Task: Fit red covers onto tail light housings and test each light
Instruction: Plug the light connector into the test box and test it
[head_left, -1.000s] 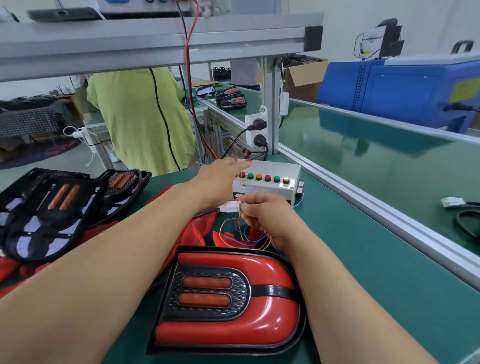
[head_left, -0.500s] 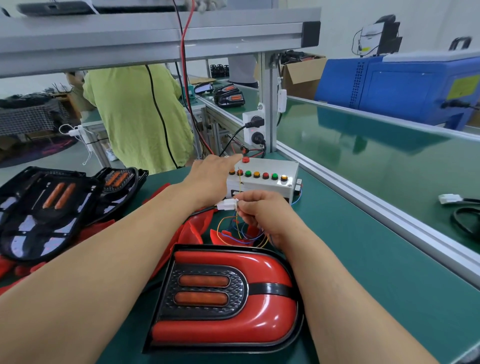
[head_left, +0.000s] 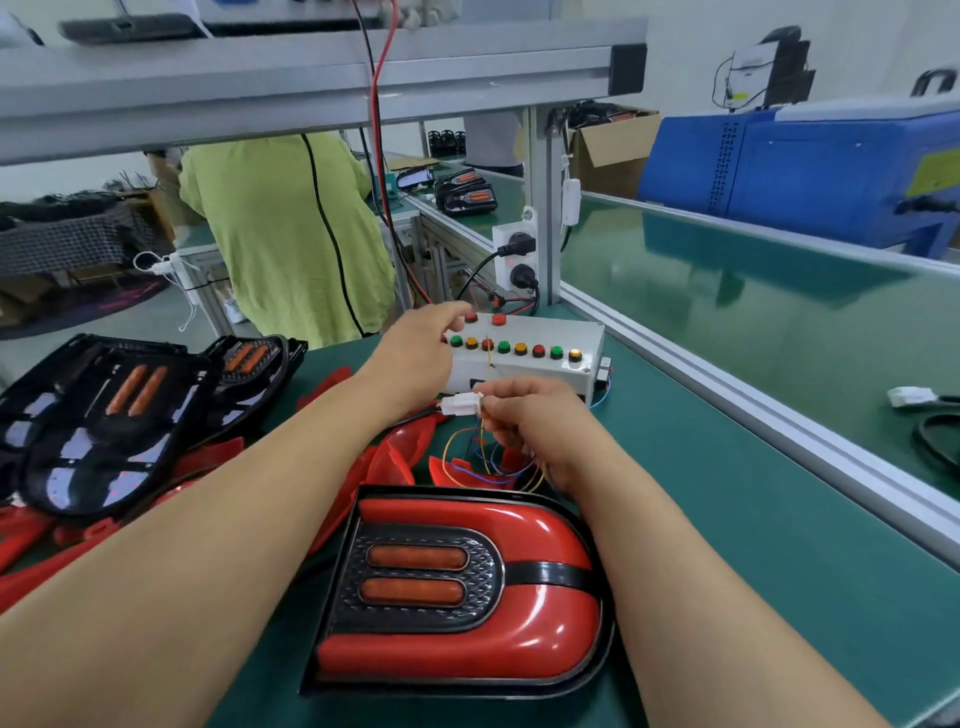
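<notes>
A green desk fills the foreground, with a glossy green belt running along its right side behind an aluminium rail. A blue machine stands beyond the belt. A grey beam crosses overhead, and behind it a person in a yellow-green top stands facing away.

On the left of the desk lie black housings, overlapping, their orange strips showing. In the near middle lies a tail light, face up, its red cover seated in the black rim around a black panel with two orange bars. Both forearms reach past it, one on each side.

Further back sits a white box with a row of coloured buttons on top and two red ones behind. The left hand reaches onto the box's left end, its fingers stretched toward the far red buttons and holding nothing; whether a fingertip presses one is blurred. The right hand hovers just in front of the box, thumb and fingers pinched on a white connector.

Loose red covers lie between the housings and the tail light. Thin coloured wires hang from the connector down behind the tail light.
</notes>
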